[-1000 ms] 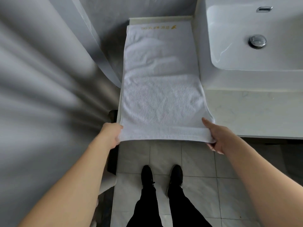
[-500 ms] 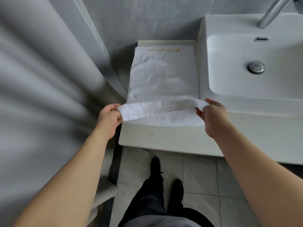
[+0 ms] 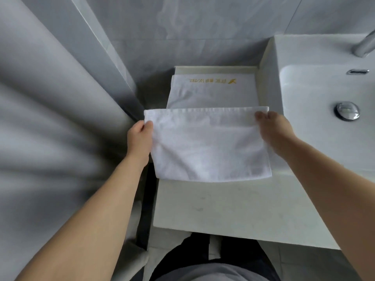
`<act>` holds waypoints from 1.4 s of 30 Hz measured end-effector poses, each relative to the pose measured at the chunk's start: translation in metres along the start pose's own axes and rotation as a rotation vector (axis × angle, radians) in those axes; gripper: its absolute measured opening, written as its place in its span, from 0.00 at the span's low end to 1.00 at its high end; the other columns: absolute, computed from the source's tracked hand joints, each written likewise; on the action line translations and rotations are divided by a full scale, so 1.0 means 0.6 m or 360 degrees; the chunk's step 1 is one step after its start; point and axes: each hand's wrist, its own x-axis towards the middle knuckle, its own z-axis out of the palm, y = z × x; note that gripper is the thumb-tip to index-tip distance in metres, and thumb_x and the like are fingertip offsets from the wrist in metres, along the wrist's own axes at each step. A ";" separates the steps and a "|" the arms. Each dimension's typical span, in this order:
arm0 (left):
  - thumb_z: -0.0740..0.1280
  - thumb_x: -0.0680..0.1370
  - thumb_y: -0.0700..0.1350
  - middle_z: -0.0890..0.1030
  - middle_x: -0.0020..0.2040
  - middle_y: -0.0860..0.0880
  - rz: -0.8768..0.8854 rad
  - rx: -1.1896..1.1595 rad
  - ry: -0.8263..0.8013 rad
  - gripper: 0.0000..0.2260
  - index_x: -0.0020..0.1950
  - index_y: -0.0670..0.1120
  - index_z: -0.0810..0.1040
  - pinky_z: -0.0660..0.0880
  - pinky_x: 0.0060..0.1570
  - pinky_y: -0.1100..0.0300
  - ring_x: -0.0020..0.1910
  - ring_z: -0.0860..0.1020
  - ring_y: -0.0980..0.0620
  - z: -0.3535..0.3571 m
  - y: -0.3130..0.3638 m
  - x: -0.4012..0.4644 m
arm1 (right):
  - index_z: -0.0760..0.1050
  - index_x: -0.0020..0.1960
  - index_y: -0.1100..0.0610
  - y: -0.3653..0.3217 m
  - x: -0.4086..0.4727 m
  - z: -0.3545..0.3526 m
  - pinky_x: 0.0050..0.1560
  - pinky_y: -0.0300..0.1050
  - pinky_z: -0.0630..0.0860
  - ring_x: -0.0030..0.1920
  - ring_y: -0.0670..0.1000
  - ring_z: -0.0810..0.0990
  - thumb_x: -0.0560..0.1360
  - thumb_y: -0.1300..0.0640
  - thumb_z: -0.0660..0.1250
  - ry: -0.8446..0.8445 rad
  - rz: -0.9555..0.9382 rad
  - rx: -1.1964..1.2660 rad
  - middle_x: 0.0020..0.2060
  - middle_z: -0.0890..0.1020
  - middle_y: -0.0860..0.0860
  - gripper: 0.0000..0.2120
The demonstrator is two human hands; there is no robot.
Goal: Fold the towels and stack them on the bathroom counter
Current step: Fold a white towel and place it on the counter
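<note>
Our left hand (image 3: 140, 136) pinches the left corner of the white towel (image 3: 209, 147) between thumb and curled fingers, and our right hand (image 3: 274, 128) pinches the right corner the same way, its fingertips (image 3: 260, 116) pressed onto the hemmed edge. Between the two hands that edge runs taut and level, lifted above the rest of the cloth. The near half of the towel hangs from this edge as a flat panel that slopes down toward us, and its lower fold rests on the pale tabletop (image 3: 223, 207). Beyond the raised edge we see the far half of the same towel lying flat on the tabletop, reaching back to the wall, with a line of gold lettering (image 3: 213, 80) near its far end that reads upside down from where we stand.

The towel fills the narrow strip of tabletop between the grey wall panel (image 3: 60, 138) on our left and the white sink basin (image 3: 324, 94) on our right. The right hand is just beside the basin's outer wall. In the basin sits a round chrome drain (image 3: 347, 110), with a small overflow slot (image 3: 357, 72) above it, and the base of a chrome tap (image 3: 365, 45) shows at the upper right corner. The back wall is grey tile (image 3: 203, 23). Below the tabletop's front edge we see our dark trousers (image 3: 203, 260) over the pale floor tiles.
</note>
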 end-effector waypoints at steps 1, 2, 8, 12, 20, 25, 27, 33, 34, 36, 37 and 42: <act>0.63 0.81 0.50 0.77 0.44 0.46 0.0004 0.0032 -0.0018 0.11 0.47 0.43 0.77 0.72 0.45 0.52 0.44 0.74 0.47 0.007 0.006 0.012 | 0.78 0.55 0.61 -0.004 0.018 0.002 0.55 0.50 0.73 0.56 0.63 0.75 0.81 0.49 0.55 0.0038 0.0021 0.0024 0.47 0.74 0.59 0.18; 0.62 0.81 0.49 0.77 0.44 0.46 -0.0001 0.0047 -0.0027 0.12 0.49 0.40 0.77 0.73 0.45 0.51 0.44 0.74 0.47 0.016 0.011 0.025 | 0.77 0.58 0.62 -0.009 0.035 0.004 0.57 0.49 0.72 0.57 0.62 0.74 0.81 0.50 0.55 0.0091 0.0035 0.0062 0.51 0.72 0.60 0.19; 0.61 0.81 0.44 0.77 0.49 0.45 -0.0077 -0.0100 -0.0069 0.07 0.52 0.44 0.77 0.69 0.46 0.50 0.46 0.73 0.47 0.072 0.065 0.107 | 0.72 0.47 0.58 -0.064 0.125 0.015 0.44 0.44 0.65 0.43 0.56 0.73 0.81 0.51 0.54 0.0413 0.0133 0.0410 0.41 0.75 0.54 0.13; 0.60 0.78 0.39 0.73 0.39 0.44 -0.0052 -0.0086 -0.0079 0.06 0.42 0.45 0.73 0.67 0.40 0.55 0.37 0.70 0.48 0.108 0.102 0.168 | 0.72 0.50 0.57 -0.098 0.196 0.030 0.45 0.44 0.68 0.44 0.56 0.73 0.81 0.53 0.54 0.0441 0.0312 0.0500 0.42 0.75 0.52 0.12; 0.57 0.77 0.40 0.60 0.31 0.50 -0.0015 -0.0059 0.0028 0.14 0.33 0.49 0.57 0.56 0.33 0.55 0.31 0.58 0.53 0.215 0.123 0.293 | 0.71 0.61 0.62 -0.113 0.347 0.088 0.53 0.45 0.67 0.61 0.59 0.74 0.82 0.55 0.52 0.0598 0.0542 0.0410 0.60 0.77 0.58 0.16; 0.56 0.80 0.41 0.64 0.34 0.51 -0.0027 0.0427 0.0103 0.12 0.37 0.46 0.61 0.60 0.33 0.58 0.32 0.61 0.54 0.258 0.089 0.344 | 0.68 0.65 0.65 -0.093 0.405 0.124 0.51 0.46 0.67 0.61 0.61 0.73 0.80 0.60 0.52 0.0370 0.0559 0.0285 0.62 0.73 0.62 0.16; 0.56 0.82 0.43 0.67 0.35 0.51 0.0066 0.0710 0.0129 0.10 0.40 0.46 0.64 0.61 0.31 0.58 0.31 0.64 0.54 0.262 0.083 0.358 | 0.68 0.63 0.64 -0.088 0.409 0.136 0.51 0.46 0.66 0.60 0.61 0.73 0.80 0.59 0.52 0.0361 0.0509 0.0123 0.61 0.73 0.62 0.16; 0.60 0.84 0.46 0.68 0.34 0.55 0.0620 0.1054 0.0074 0.10 0.44 0.47 0.65 0.60 0.30 0.62 0.32 0.67 0.57 0.268 0.086 0.381 | 0.70 0.59 0.65 -0.069 0.417 0.137 0.63 0.54 0.62 0.61 0.65 0.68 0.78 0.61 0.59 0.0427 -0.0223 -0.0600 0.59 0.70 0.66 0.12; 0.60 0.84 0.45 0.69 0.34 0.55 0.0679 0.1023 0.0061 0.09 0.45 0.46 0.66 0.60 0.30 0.62 0.32 0.68 0.57 0.268 0.087 0.386 | 0.70 0.59 0.65 -0.066 0.423 0.135 0.63 0.53 0.62 0.61 0.65 0.68 0.78 0.61 0.60 0.0406 -0.0284 -0.0645 0.59 0.70 0.66 0.11; 0.58 0.85 0.45 0.71 0.35 0.53 0.0715 0.1047 0.0028 0.06 0.50 0.45 0.69 0.62 0.31 0.61 0.33 0.69 0.56 0.275 0.085 0.393 | 0.70 0.60 0.68 -0.064 0.436 0.134 0.62 0.53 0.62 0.60 0.66 0.69 0.80 0.62 0.59 0.0381 -0.0317 -0.0807 0.57 0.72 0.68 0.12; 0.57 0.85 0.45 0.72 0.36 0.53 0.0723 0.1098 0.0054 0.06 0.52 0.44 0.70 0.62 0.31 0.60 0.33 0.69 0.55 0.280 0.084 0.395 | 0.69 0.60 0.69 -0.065 0.442 0.134 0.61 0.54 0.62 0.59 0.66 0.69 0.81 0.61 0.58 0.0371 -0.0307 -0.0897 0.57 0.72 0.68 0.13; 0.55 0.86 0.49 0.73 0.40 0.52 0.0528 0.1170 0.0286 0.12 0.60 0.43 0.72 0.66 0.39 0.54 0.40 0.72 0.49 0.305 0.086 0.409 | 0.64 0.64 0.71 -0.086 0.459 0.136 0.64 0.54 0.62 0.64 0.66 0.68 0.83 0.56 0.53 0.0343 -0.0080 -0.0871 0.62 0.70 0.69 0.18</act>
